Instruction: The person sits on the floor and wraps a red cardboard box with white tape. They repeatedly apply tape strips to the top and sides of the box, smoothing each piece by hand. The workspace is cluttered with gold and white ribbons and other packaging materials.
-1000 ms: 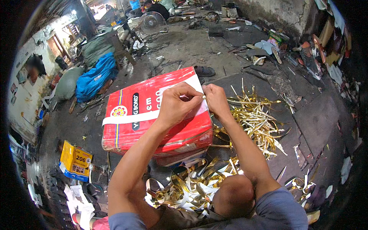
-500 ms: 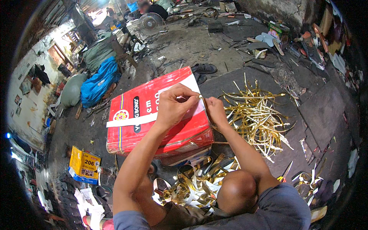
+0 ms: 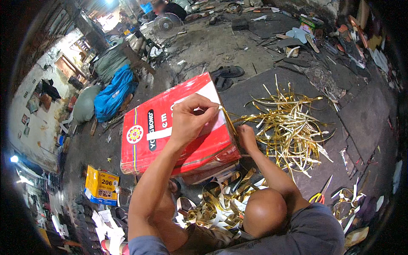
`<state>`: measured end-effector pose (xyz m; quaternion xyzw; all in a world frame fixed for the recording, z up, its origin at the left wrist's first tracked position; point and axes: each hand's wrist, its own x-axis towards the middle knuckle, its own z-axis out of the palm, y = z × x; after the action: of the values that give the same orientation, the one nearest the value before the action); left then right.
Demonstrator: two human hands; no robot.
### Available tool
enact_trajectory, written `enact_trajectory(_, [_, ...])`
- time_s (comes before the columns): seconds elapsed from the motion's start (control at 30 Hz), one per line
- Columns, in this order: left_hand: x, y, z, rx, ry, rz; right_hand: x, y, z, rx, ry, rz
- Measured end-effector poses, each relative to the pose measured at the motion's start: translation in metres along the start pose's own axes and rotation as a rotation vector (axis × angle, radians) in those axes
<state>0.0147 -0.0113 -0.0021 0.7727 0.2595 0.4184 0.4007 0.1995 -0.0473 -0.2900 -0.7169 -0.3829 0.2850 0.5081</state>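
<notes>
A large red carton (image 3: pixel 178 161) lies in front of me, with a white sheet (image 3: pixel 208 94) on its upper right part. Across its top runs a white strip (image 3: pixel 159 134) that passes beneath my left hand (image 3: pixel 189 119). That hand's thumb and index finger pinch a narrow strip at the carton's right edge. From there a thin gold strip (image 3: pixel 227 117) slants down over the edge toward my right hand (image 3: pixel 246 137). My right hand is closed beside the carton, its fingers seemingly around that gold strip; its fingertips are partly hidden. Close to it lies a pile of gold strips (image 3: pixel 293 131).
Wider gold and white strips (image 3: pixel 216 208) lie heaped by my knee. Scissors (image 3: pixel 318 197) rest at the right. A yellow box (image 3: pixel 101 185) stands left, a blue sack (image 3: pixel 114 93) beyond. Dark sandals (image 3: pixel 229 73) and a fan (image 3: pixel 168 26) are farther back.
My right hand has moved down and right, away from the carton's edge. The white strip's left end has slid right toward my left hand, which stays in its pinch.
</notes>
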Motion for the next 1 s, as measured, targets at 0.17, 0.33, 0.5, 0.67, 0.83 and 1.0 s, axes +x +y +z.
enact_trajectory(0.17, [0.000,-0.002,-0.004,-0.029,0.007,-0.007,-0.004,0.021,0.001,-0.069,0.011,-0.022])
enact_trajectory(0.33, [-0.004,0.000,-0.004,-0.116,-0.017,-0.074,-0.011,0.081,0.007,-0.134,0.051,-0.092])
enact_trajectory(0.5, [0.001,-0.013,-0.004,-0.093,-0.026,-0.032,-0.016,0.114,0.001,-0.313,0.049,0.015])
enact_trajectory(0.67, [0.004,-0.003,-0.008,-0.060,-0.018,-0.049,-0.028,0.134,0.003,-0.486,-0.031,0.092])
enact_trajectory(0.83, [0.002,-0.009,-0.004,-0.082,-0.035,-0.023,-0.035,0.136,-0.014,-0.508,-0.018,0.089])
enact_trajectory(1.0, [-0.001,-0.014,-0.010,0.010,-0.034,0.060,-0.047,0.136,-0.013,-0.574,-0.076,0.210])
